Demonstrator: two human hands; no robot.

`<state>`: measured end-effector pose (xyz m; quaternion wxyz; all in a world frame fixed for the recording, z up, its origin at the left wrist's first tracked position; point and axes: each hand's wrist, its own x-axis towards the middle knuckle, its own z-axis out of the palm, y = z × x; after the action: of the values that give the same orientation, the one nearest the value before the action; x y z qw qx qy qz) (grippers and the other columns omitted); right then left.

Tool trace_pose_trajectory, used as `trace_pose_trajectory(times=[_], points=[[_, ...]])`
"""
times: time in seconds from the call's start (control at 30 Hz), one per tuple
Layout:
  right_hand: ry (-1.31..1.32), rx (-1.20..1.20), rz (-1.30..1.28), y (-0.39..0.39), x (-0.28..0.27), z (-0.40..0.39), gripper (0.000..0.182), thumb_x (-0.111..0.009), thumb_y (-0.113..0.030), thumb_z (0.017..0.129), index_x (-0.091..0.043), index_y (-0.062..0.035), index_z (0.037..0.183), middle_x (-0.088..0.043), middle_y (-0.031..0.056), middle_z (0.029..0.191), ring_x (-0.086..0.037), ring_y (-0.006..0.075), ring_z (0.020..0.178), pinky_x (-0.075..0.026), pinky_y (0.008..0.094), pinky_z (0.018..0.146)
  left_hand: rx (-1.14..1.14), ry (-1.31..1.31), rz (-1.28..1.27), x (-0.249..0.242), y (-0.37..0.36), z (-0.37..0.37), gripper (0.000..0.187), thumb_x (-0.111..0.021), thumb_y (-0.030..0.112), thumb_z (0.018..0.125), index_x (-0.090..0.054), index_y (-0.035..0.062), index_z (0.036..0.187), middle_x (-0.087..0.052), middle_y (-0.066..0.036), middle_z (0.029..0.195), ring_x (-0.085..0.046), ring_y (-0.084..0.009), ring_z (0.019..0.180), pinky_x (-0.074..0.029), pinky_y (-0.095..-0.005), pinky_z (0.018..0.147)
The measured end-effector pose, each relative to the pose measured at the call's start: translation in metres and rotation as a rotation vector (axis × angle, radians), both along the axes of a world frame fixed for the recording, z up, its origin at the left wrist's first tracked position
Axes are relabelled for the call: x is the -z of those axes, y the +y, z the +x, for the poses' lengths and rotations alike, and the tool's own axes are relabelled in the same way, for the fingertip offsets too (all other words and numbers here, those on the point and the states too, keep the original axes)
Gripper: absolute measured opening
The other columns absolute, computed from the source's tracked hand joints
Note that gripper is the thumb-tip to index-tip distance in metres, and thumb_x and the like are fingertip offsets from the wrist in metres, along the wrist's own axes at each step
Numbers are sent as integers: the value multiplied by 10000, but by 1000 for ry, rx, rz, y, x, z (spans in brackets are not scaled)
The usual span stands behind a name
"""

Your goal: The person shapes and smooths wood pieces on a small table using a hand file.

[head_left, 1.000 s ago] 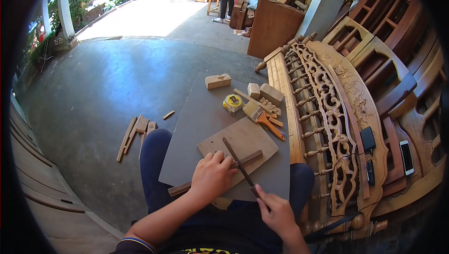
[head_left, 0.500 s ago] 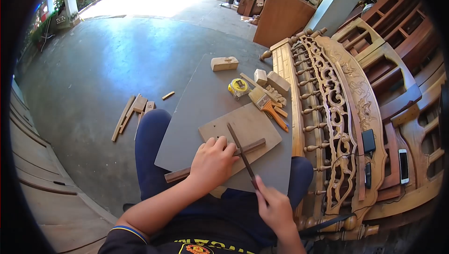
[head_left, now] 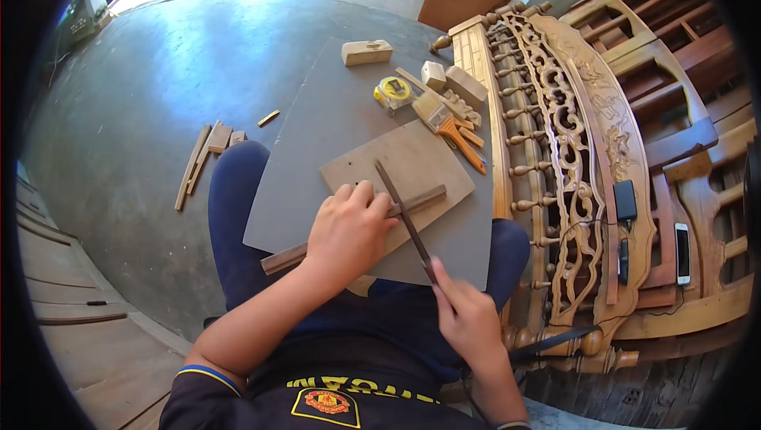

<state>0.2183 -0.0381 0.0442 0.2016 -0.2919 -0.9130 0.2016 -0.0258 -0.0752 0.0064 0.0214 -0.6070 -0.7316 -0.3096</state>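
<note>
My left hand (head_left: 351, 224) is closed around a narrow wooden strip (head_left: 424, 198), pressing it down on a flat wooden board (head_left: 428, 156). The strip lies slantwise, its near left end jutting past the board. In my right hand (head_left: 465, 309) is the near end of a long dark file (head_left: 403, 212). The file lies across the strip, just right of my left fingers, its tip pointing away over the board. Under the board is a grey panel (head_left: 301, 160) across my lap.
Beyond the board lie a paintbrush (head_left: 448, 129), a tape measure (head_left: 393, 93) and wooden blocks (head_left: 367, 53). A carved wooden bench (head_left: 555, 145) stands close on the right, with a phone (head_left: 682, 254) beyond. Wood offcuts (head_left: 202, 156) lie on the floor at left.
The view has tipped downward, so most things sit higher in the picture. Both hands keep their grips; the file still crosses the strip at nearly the same spot.
</note>
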Motion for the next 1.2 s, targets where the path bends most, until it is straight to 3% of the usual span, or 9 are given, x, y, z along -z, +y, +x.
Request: trace_pose_trajectory(times=[0.1,0.33,0.53,0.73,0.8,0.97,1.2], points=[[14,-26,25,24,10,-22,565,-733,-24,998,-636,-100,1549,-694,170,849,-681,385,681,-552,492,644,-42,-12,-2,-4,0,3,205,-833,224,890,-722,96,1005,-620,-77,975,-652,-305,937,-554,-438,799],[-20,60,3,-21,3,47,604,-744,-14,983,-630,-122,1566,-695,128,845,-683,345,669,-561,457,612,-40,-27,26,2,2,1,221,-842,215,891,-724,82,1022,-624,-86,978,-654,-316,942,-557,-446,806],[-44,-13,18,26,18,-19,626,-731,13,977,-615,-121,1577,-688,133,857,-683,355,673,-566,460,622,-23,-39,0,-5,2,5,221,-842,205,891,-723,75,1026,-620,-90,976,-654,-318,953,-556,-440,832],[-34,74,-52,-19,-10,30,585,-751,36,970,-663,-110,1530,-688,164,825,-674,360,679,-548,450,648,-44,-10,0,2,-1,3,223,-847,208,884,-728,78,1021,-622,-78,983,-652,-301,955,-558,-429,840],[-47,3,-23,-11,-5,31,608,-737,13,980,-624,-106,1565,-679,152,839,-684,360,684,-557,467,636,-21,-3,2,3,-2,3,228,-848,218,883,-729,81,1021,-622,-73,985,-651,-295,953,-558,-423,835],[2,-59,6,35,12,-25,621,-730,-4,990,-601,-117,1587,-633,148,799,-666,361,659,-540,485,619,-73,14,-8,2,2,6,235,-849,230,881,-726,84,1019,-622,-69,987,-649,-292,951,-558,-416,822],[-113,60,-104,-16,-18,46,611,-745,6,983,-630,-133,1567,-680,164,835,-688,386,691,-561,482,657,-86,63,-4,6,1,6,230,-797,278,928,-688,85,990,-615,-71,992,-647,-268,947,-554,-413,810]])
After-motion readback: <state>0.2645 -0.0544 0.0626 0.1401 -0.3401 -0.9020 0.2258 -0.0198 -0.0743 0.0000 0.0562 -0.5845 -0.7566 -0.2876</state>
